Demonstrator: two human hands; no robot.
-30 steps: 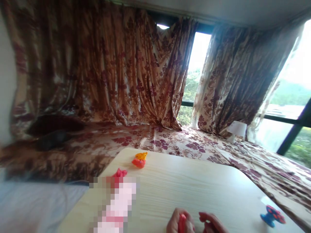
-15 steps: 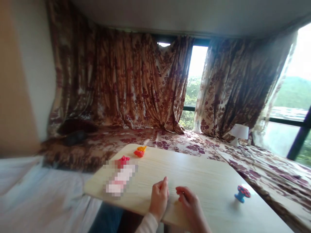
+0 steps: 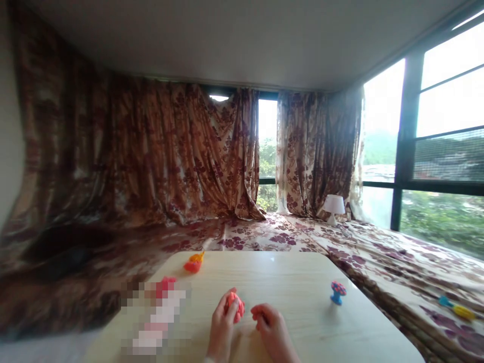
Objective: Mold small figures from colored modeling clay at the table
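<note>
Left hand [image 3: 222,318] grips red lump [image 3: 237,307] at table's [image 3: 298,277] six o'clock! Right hand [image 3: 270,321] curled, just beside at three; whether holding anything, can't tell. From hands: mushroom toy [image 3: 338,292] towards two, orange-yellow lump [image 3: 193,263] towards eleven.
</note>
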